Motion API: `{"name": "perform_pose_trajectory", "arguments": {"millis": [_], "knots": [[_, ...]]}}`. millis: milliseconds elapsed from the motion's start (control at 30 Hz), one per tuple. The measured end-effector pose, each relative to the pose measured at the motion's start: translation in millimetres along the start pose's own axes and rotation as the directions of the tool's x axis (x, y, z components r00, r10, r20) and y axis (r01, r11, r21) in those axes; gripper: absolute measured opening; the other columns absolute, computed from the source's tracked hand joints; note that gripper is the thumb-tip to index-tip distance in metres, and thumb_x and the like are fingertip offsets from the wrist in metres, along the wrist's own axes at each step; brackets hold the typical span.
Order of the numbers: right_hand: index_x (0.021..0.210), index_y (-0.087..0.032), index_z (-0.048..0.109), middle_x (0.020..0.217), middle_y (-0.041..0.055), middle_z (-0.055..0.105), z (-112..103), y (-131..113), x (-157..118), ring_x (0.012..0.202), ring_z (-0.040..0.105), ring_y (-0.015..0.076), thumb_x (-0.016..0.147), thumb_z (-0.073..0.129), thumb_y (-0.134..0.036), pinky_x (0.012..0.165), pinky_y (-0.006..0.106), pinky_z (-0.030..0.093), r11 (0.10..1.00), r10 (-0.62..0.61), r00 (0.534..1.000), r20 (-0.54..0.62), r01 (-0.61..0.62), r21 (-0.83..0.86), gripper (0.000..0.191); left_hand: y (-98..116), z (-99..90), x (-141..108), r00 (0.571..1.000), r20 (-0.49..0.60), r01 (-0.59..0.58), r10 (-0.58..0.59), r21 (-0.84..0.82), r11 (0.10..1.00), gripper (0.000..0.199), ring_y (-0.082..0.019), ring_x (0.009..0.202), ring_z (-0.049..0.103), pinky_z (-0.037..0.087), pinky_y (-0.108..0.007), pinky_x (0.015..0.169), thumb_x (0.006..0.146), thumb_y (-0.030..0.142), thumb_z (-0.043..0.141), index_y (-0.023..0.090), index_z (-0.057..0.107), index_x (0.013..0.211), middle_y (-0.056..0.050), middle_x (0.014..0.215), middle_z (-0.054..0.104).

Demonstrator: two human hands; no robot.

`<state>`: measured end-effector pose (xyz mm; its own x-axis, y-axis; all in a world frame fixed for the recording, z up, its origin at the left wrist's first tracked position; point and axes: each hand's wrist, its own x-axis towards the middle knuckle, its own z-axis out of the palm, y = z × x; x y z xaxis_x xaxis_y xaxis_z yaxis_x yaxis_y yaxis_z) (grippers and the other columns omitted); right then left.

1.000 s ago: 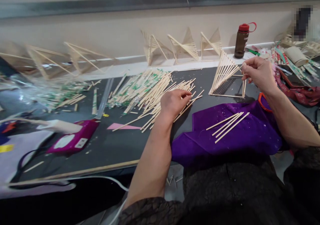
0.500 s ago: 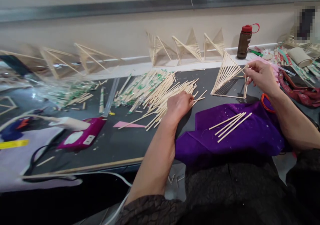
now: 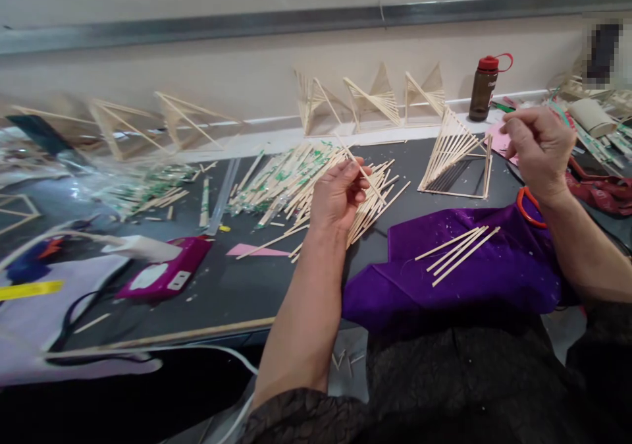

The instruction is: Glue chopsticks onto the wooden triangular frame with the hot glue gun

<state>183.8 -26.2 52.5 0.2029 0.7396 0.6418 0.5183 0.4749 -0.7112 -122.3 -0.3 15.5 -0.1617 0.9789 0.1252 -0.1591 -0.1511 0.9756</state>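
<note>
My left hand (image 3: 340, 194) is closed in a pinch on one chopstick (image 3: 364, 179), raised over a heap of loose chopsticks (image 3: 380, 207). My right hand (image 3: 540, 149) hangs in the air with curled fingers, to the right of a stick model (image 3: 451, 147); whatever its fingertips may hold is too hidden to make out. The model stands on the dark table, with a fan of thin sticks across a square-cornered frame. Below it, several chopsticks (image 3: 461, 249) lie on a purple cloth (image 3: 513, 273) across my lap and the table edge.
Paper-wrapped chopsticks (image 3: 291, 174) lie left of the heap. More stick models (image 3: 372, 98) line the wall ledge. A brown bottle (image 3: 481, 91) with a red lid stands at back right. Orange-handled scissors (image 3: 530, 207) rest by the cloth. A magenta box (image 3: 190, 263) sits at left.
My left hand has lifted from the heap and turned, with a chopstick now visible in its fingers. My right hand has let go of the stick model and moved right.
</note>
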Motion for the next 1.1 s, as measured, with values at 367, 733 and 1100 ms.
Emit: {"name": "perform_pose_trajectory", "arguments": {"millis": [367, 733, 1100], "knots": [[0.097, -0.020, 0.066, 0.069, -0.0033, 0.063, 57.7, -13.5, -34.3, 0.043, 0.048, 0.0042, 0.083, 0.062, -0.037, 0.042, 0.020, 0.039, 0.876, 0.044, 0.844, 0.534, -0.289, 0.385, 0.022, -4.6, 55.1, -37.2, 0.856, 0.484, -0.405, 0.180, 0.415, 0.814, 0.018, -0.016, 0.072, 0.062, 0.049, -0.027, 0.067, 0.076, 0.033, 0.067, 0.022, 0.076, 0.087, -0.003, 0.081, 0.073], [0.074, -0.017, 0.064, 0.061, -0.0030, 0.058, 30.1, -1.6, -8.0, 0.042, 0.045, 0.0038, 0.074, 0.072, -0.047, 0.036, 0.018, 0.023, 0.766, 0.235, 0.900, 0.368, -0.404, 0.499, 0.031, -12.5, 51.5, -36.5, 0.904, 0.423, -0.131, -0.056, 0.400, 0.907, 0.025, -0.007, 0.044, 0.038, 0.029, -0.022, 0.042, 0.075, 0.038, 0.067, 0.020, 0.078, 0.088, -0.001, 0.066, 0.067], [0.074, -0.017, 0.067, 0.060, -0.0024, 0.062, 28.8, 4.0, -7.5, 0.041, 0.046, 0.0035, 0.069, 0.078, -0.053, 0.033, 0.017, 0.023, 0.757, 0.225, 0.903, 0.366, -0.398, 0.518, 0.038, -9.3, 49.3, -35.3, 0.868, 0.471, 0.036, -0.157, 0.256, 0.966, 0.026, -0.007, 0.040, 0.034, 0.024, -0.019, 0.039, 0.071, 0.043, 0.067, 0.019, 0.058, 0.065, 0.006, 0.046, 0.043]]}}
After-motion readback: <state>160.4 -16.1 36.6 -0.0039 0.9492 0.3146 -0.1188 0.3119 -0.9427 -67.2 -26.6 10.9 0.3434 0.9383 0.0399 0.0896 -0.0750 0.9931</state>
